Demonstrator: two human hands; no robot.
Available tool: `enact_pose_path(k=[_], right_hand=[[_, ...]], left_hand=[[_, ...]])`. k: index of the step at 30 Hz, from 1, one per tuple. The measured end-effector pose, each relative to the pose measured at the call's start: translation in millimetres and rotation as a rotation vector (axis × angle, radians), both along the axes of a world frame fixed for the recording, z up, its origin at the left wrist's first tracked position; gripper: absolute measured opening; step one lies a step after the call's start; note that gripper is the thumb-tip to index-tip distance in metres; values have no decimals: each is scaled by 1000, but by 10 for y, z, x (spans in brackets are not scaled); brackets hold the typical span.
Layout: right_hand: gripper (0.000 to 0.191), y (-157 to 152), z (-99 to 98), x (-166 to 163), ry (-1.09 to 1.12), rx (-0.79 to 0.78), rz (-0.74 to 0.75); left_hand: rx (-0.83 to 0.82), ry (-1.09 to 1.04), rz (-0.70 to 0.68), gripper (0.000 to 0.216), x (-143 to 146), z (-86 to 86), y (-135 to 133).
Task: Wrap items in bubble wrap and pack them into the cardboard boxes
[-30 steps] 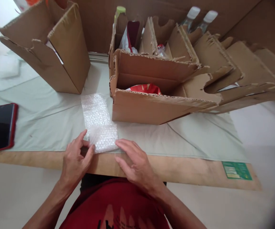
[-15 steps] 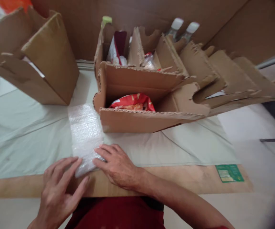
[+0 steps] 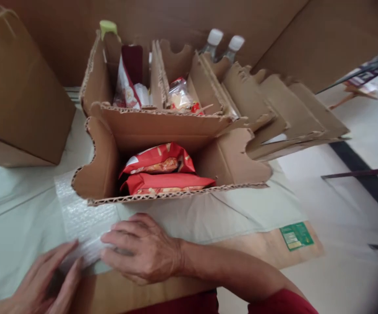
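Note:
A strip of bubble wrap (image 3: 80, 213) lies in front of me, its far part flat on the pale green cloth and its near end folded or rolled over. At the left end of that fold, my left hand (image 3: 43, 281) grips the wrap between thumb and forefinger. My right hand (image 3: 143, 250) has its fingers curled over the right end of the same fold, closed on it. Whether anything is inside the fold cannot be made out. Just beyond the wrap stands an open cardboard bin (image 3: 176, 196) with two red snack packets (image 3: 169, 181) in it.
Behind are narrower cardboard bins (image 3: 205, 83) with packets, and bottles with white caps (image 3: 215, 37). A tall cardboard box (image 3: 22, 96) stands at the left. A green label (image 3: 296, 236) is on the brown strip along the table's front edge.
My view has shifted, so the bins appear further left and more of the red packets shows. My right fingers have curled round the near fold, and both hands have come together on it.

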State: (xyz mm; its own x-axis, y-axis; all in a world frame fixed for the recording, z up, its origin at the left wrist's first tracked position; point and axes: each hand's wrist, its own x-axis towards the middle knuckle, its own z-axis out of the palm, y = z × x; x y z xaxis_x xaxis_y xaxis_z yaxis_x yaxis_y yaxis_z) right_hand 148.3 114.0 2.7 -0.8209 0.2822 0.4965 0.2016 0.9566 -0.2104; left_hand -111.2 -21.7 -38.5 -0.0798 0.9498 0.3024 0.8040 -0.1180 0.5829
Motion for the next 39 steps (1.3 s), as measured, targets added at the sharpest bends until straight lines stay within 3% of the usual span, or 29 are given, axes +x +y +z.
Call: enact_pose_path(k=[5,9,12,14,16,21,24,27,29,32,35,39], right_hand=[[23,19,-79,-113,-94,-78,37],[20,-42,-22,-181,-35,-368,1],[20,-116,60,-156,15,-555,-34],[23,-157,112,-133,31,-524,-87],[26,-183,144,-126,16,-387,-122],[26,-190,109,-228,-139,-178,-75],[27,-190,82,-284,-150,-252,-97],[24,-228,109,-265,-115,-438,-94],[24,-268,144,-227,-94,-477,-111],[29,-316,185,-197,-102,-343,-191],[35,-298,177,-256,-182,-224,-172],[29,-152,95,-407,-254,-263,-150]], left_hand=[[74,161,82,40,300,395,84],[103,175,-90,44,302,492,39],[75,93,-128,40,274,524,-1],[71,57,-95,36,258,514,17],[76,76,-38,32,239,468,72],[175,163,125,34,189,332,190],[174,155,37,45,181,367,112],[124,85,-85,46,191,434,-15],[89,36,-84,43,196,441,-44],[86,90,16,37,179,381,58],[131,184,144,36,148,318,234],[161,46,296,34,184,386,231]])
